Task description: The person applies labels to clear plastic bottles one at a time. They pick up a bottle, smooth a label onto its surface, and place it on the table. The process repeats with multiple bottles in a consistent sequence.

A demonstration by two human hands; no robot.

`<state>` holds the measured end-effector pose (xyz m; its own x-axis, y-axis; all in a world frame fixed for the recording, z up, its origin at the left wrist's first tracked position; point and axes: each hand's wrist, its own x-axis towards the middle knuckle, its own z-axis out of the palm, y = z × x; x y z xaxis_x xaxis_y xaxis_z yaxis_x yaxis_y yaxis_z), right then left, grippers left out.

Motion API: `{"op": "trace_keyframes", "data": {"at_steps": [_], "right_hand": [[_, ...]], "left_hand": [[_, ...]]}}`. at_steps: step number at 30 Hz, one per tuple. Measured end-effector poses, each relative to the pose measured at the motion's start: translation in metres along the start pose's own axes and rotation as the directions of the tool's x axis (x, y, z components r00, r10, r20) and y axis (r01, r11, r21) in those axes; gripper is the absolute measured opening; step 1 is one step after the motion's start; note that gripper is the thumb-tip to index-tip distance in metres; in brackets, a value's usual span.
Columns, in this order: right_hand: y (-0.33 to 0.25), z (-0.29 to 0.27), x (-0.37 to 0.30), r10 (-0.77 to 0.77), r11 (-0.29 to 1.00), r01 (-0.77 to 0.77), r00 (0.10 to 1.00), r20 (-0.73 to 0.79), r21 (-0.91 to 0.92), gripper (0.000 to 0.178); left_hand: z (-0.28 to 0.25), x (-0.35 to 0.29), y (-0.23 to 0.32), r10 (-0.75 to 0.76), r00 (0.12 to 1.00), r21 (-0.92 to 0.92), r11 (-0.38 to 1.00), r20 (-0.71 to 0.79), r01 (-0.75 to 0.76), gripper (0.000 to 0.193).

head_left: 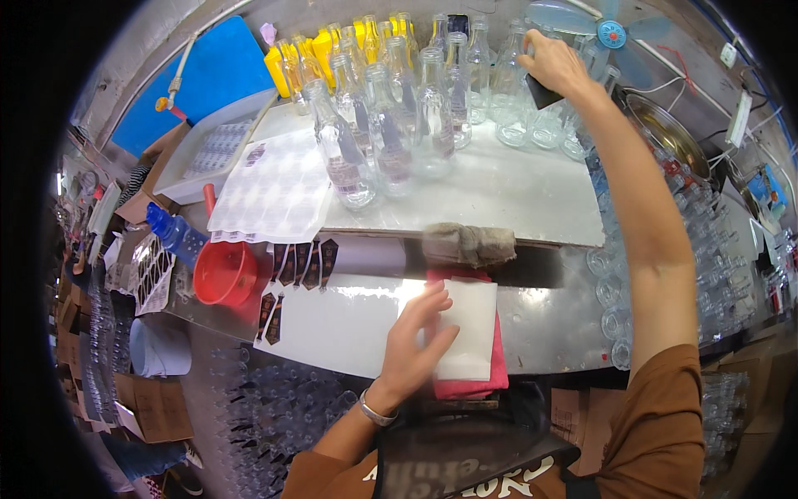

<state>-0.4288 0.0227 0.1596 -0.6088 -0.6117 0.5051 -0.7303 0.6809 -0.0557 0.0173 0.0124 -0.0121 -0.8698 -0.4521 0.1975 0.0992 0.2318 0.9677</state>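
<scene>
right hand point(557, 63) curled round dark piece point(542, 94)

Bright glare streaks the nearer label sheet point(341, 324); edges curve into black.

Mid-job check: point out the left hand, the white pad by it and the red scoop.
Left hand point(411, 340): head view, middle of the hand, between fingers and wrist.
White pad point(477, 328): head view, its upper face.
Red scoop point(224, 276): head view, inside of its bowl.

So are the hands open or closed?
Left hand: open, over the white pad.
Right hand: curled, holding a dark flat thing near the bottles.
</scene>
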Motion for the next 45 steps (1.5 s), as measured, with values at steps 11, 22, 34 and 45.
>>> {"op": "trace_keyframes", "data": {"at_steps": [11,22,34,45], "right_hand": [[-0.056,-0.134,-0.142,-0.219,0.663,0.165,0.975,-0.022,0.730,0.029],[-0.097,0.009,-0.290,-0.008,0.598,-0.058,0.997,0.078,0.800,0.033],[-0.116,-0.019,-0.439,0.073,0.130,-0.590,0.807,0.586,0.797,0.053],[-0.083,-0.010,-0.460,0.154,0.152,-0.596,0.802,0.577,0.789,0.038]], "left_hand": [[-0.002,0.019,0.023,0.270,0.961,0.233,0.940,-0.063,-0.249,0.057],[0.024,-0.004,-0.017,-0.212,0.977,-0.127,0.970,-0.007,0.209,0.063],[0.006,-0.009,-0.022,-0.168,0.986,-0.081,0.983,-0.020,0.166,0.066],[-0.100,-0.065,-0.056,-0.178,0.971,0.934,0.290,-0.161,0.208,0.074]]}}
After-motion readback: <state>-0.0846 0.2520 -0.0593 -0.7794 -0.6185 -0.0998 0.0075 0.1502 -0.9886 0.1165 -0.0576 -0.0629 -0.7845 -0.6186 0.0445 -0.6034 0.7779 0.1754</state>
